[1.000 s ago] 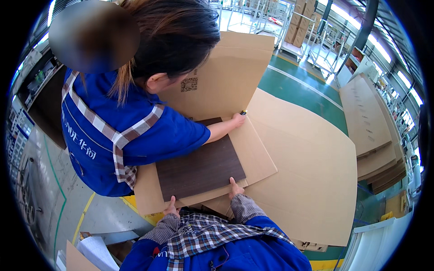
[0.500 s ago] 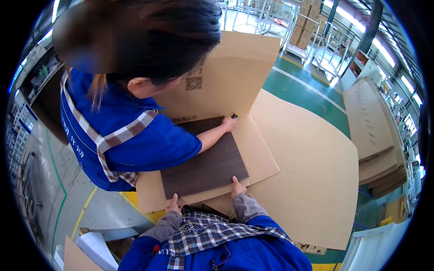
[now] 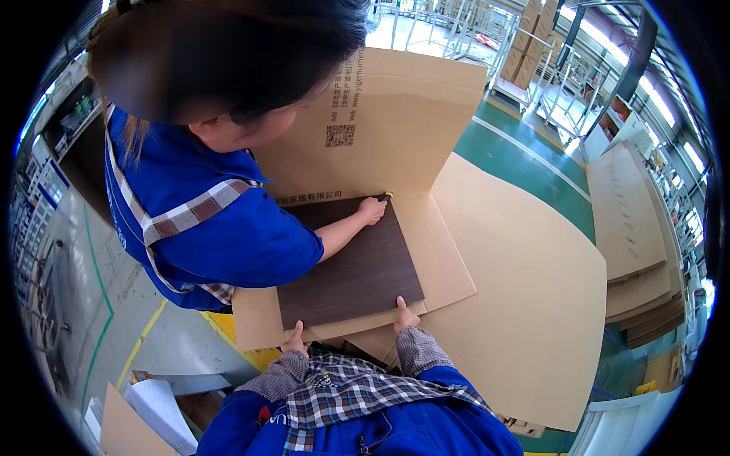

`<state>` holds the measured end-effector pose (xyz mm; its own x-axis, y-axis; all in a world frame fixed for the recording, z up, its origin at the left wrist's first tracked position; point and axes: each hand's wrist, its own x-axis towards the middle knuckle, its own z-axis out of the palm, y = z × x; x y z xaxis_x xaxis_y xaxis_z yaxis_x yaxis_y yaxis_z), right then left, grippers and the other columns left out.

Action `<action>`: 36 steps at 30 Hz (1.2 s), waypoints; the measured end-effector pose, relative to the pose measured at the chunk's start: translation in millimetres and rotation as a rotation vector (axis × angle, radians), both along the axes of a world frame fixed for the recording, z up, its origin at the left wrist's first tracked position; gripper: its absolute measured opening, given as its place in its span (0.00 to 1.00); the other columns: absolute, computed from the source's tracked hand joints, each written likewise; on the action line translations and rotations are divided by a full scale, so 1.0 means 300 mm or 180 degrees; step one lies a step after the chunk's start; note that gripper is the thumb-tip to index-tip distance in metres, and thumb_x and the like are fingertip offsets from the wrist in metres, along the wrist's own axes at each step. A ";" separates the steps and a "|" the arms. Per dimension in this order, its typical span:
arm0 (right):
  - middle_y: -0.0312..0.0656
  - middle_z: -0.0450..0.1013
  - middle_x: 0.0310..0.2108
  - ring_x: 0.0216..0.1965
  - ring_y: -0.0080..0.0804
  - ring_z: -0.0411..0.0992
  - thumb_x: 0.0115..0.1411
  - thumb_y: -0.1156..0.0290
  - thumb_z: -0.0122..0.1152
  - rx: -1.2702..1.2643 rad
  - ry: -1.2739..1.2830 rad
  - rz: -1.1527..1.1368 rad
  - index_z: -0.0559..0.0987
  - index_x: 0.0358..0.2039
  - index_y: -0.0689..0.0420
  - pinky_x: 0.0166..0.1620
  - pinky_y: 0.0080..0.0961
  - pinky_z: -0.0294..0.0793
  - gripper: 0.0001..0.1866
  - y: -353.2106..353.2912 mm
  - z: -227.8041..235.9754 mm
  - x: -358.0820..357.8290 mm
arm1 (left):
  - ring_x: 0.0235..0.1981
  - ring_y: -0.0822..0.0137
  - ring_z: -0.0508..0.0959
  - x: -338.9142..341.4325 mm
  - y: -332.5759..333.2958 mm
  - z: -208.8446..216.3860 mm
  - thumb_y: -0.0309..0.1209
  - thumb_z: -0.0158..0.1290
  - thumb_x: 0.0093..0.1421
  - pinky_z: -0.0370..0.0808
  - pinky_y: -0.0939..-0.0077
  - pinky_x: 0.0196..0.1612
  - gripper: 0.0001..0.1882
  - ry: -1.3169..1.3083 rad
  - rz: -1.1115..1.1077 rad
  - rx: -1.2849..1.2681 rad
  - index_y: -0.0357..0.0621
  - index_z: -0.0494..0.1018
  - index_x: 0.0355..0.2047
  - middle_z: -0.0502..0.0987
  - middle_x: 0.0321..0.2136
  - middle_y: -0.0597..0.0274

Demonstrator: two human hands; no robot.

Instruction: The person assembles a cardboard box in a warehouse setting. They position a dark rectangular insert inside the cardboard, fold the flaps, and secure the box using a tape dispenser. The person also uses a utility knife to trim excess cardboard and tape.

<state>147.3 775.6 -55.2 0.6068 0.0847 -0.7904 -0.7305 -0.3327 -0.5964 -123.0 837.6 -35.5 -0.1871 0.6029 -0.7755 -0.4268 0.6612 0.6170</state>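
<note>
Cardboard (image 3: 445,262) lies flat beneath a dark brown wood-grain panel (image 3: 357,273) in the middle of the frame; behind it, toward the top, an upright cardboard flap (image 3: 411,114) bearing a printed square code rises along the panel's far edge. The left hand (image 3: 295,340) is at the panel's near left corner, thumb laid against the edge; the right hand (image 3: 404,313) is at the near right corner, thumb up on the panel; the fingers of both are mostly hidden below the edge, so how far they close, and whether they grip or merely steady it, I cannot tell. From the upper left, a co-worker's hand (image 3: 372,210) reaches across, closed around a black-and-yellow utility knife (image 3: 386,197) at the panel's far right corner; whether its blade is in the cardboard is too small to tell. As to progress, the panel appears fully laid down; the flap stands unfolded, with no visible separation at its base, and the panel's top is uncovered. A large cardboard sheet (image 3: 525,289) spreads across the right of centre; more leaning cardboard sheets (image 3: 627,220) stand at the far right.
</note>
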 end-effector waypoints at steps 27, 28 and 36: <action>0.45 0.72 0.36 0.36 0.36 0.69 0.40 0.53 0.69 -0.0349 -0.0095 0.0347 0.74 0.35 0.67 0.33 0.32 0.69 0.31 -0.064 -0.032 0.371 | 0.42 0.59 0.70 0.379 -0.057 -0.160 0.35 0.61 0.47 0.73 0.64 0.41 0.32 0.0073 -0.0016 -0.0017 0.45 0.60 0.49 0.68 0.43 0.54; 0.46 0.71 0.39 0.40 0.36 0.69 0.40 0.52 0.69 -0.0163 -0.0069 0.0348 0.72 0.38 0.68 0.38 0.32 0.69 0.34 -0.079 -0.064 0.410 | 0.41 0.59 0.71 0.425 -0.070 -0.185 0.34 0.61 0.46 0.74 0.64 0.39 0.31 0.0154 0.0071 0.0040 0.47 0.60 0.49 0.69 0.43 0.55; 0.47 0.68 0.44 0.43 0.43 0.67 0.41 0.59 0.70 0.0881 0.0172 -0.0099 0.66 0.46 0.66 0.43 0.39 0.68 0.36 -0.172 -0.220 0.645 | 0.36 0.57 0.74 0.628 -0.149 -0.321 0.34 0.64 0.44 0.74 0.64 0.37 0.33 0.0248 0.0114 0.0251 0.41 0.60 0.48 0.71 0.40 0.56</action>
